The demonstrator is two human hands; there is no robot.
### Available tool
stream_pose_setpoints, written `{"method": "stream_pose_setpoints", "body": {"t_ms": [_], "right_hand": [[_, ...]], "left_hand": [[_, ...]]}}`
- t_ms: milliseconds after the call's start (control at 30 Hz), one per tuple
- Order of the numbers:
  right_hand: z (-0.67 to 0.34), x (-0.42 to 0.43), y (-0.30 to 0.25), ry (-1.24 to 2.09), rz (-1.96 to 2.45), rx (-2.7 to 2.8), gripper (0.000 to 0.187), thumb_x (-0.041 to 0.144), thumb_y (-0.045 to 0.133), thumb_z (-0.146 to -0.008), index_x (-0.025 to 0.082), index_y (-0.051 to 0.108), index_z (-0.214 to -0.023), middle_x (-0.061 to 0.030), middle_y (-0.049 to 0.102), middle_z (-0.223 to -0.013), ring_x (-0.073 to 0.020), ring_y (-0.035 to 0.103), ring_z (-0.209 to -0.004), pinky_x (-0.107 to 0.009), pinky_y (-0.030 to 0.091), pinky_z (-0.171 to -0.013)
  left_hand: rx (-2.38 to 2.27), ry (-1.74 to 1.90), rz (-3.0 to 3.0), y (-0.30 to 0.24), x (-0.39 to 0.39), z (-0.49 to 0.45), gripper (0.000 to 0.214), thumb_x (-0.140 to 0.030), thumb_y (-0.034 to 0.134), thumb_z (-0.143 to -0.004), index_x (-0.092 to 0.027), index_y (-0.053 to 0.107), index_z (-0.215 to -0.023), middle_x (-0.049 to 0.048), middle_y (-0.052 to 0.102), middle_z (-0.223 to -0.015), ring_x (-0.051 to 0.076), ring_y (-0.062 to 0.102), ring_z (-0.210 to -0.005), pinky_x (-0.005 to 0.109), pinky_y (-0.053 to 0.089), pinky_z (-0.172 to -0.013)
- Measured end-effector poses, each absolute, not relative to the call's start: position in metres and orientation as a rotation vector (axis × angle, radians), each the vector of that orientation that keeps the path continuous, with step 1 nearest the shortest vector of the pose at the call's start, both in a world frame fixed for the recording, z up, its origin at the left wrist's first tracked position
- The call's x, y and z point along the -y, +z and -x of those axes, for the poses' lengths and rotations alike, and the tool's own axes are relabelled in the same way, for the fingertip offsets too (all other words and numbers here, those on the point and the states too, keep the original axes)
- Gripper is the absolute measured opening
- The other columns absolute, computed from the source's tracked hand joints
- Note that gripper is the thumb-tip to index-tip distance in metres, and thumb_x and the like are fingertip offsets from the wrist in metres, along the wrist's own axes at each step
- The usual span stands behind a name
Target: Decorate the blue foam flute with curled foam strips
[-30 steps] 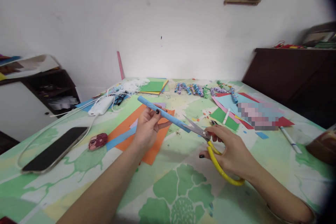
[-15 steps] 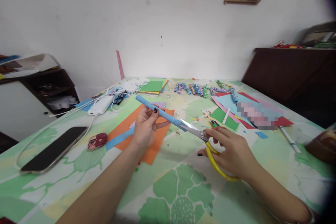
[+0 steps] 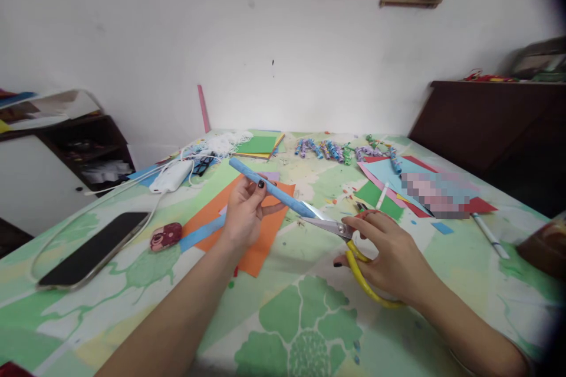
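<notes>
White wall and dark cabinet are shown by the head view behind a table covered with a green floral cloth. A blue paper tube is held aslant above the cloth, with an orange sheet lying beneath it. It is gripped partway along by the left hand, whose thumb and fingers are closed around it. Yellow-handled scissors are held in the right hand, its fingers curled about the handles, and the parted blades are set around the tube's near right end. Whether paper is being bitten at this instant cannot be told. Work at that end appears to be under way, while most of the tube's length looks uncut. At the back, a row of curled paper pieces is laid out, seemingly finished. A blue strip is seen flat beside the left wrist, apparently unrolled, and a blue scrap lies off to the right.
</notes>
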State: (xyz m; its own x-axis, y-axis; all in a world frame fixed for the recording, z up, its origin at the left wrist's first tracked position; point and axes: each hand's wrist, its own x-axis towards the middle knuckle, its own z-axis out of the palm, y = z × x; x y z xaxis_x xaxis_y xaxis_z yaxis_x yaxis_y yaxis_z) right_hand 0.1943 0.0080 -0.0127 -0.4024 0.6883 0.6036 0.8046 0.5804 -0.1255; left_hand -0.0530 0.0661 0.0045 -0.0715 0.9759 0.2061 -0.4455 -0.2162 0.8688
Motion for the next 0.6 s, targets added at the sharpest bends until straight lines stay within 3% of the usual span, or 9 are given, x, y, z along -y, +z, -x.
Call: {"method": "stream_pose_setpoints", "body": {"t_ms": [600], "right_hand": [[-0.1952, -0.0077, -0.0173, -0.302, 1.239, 2.191, 0.045, 0.051, 0.066, -0.073, 0.017, 0.063, -0.103, -0.0099, 0.064, -0.091, -0.0229, 0.060, -0.078, -0.034, 0.049, -0.066]], "left_hand": [[-0.792, 1.586, -1.009, 0.0029, -0.0667, 0.0525, 0.026, -0.029, 0.071, -0.069, -0.016, 0.054, -0.084, -0.0011, 0.057, -0.080, 0.013, 0.060, -0.074, 0.042, 0.058, -0.073]]}}
